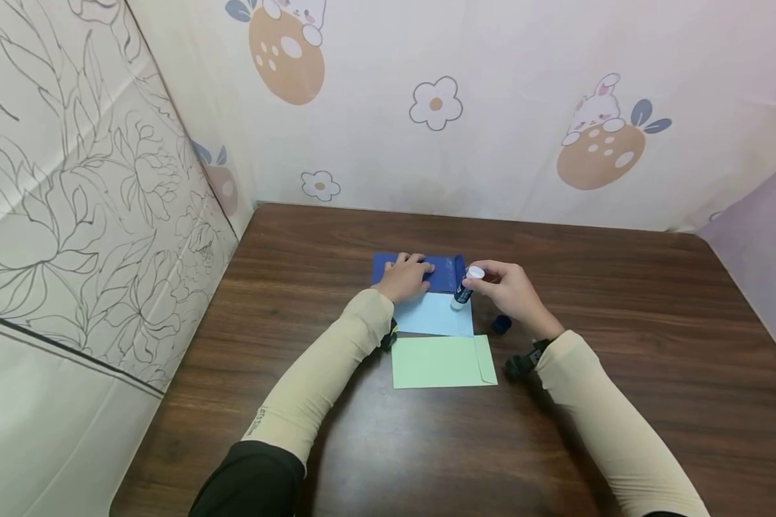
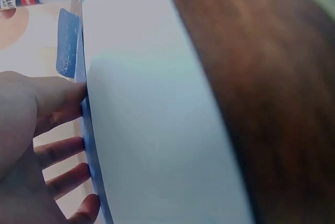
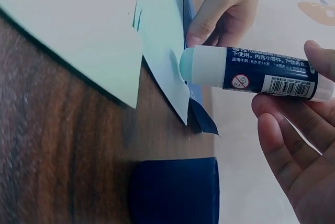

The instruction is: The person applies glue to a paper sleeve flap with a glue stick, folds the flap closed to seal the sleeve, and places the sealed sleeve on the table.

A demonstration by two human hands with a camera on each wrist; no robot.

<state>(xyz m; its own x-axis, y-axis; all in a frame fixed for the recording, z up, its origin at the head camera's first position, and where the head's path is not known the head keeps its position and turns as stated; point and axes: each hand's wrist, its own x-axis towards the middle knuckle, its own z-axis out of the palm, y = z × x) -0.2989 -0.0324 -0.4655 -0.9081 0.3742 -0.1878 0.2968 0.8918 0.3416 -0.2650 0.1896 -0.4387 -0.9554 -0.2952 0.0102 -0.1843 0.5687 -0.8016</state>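
My left hand (image 1: pixel 405 278) rests on a dark blue envelope (image 1: pixel 441 267), fingers spread over it. The envelope's flap stands folded open at its right end, with a shiny surface in the left wrist view. My right hand (image 1: pixel 514 289) pinches a glue stick (image 3: pixel 269 72) by its white base, tilted with the glue end down. Its pale teal glue tip (image 3: pixel 186 64) is out, right at the end of a light blue envelope (image 1: pixel 427 316). That envelope lies just in front of the dark blue one. The dark blue cap (image 1: pixel 501 324) sits on the table by my right hand.
A light green envelope (image 1: pixel 441 362) lies nearest me, its flap end to the right, in front of the light blue one. Everything is on a dark wooden table (image 1: pixel 621 301). A patterned wall covering (image 1: pixel 491 143) rises behind the table, with another at the left.
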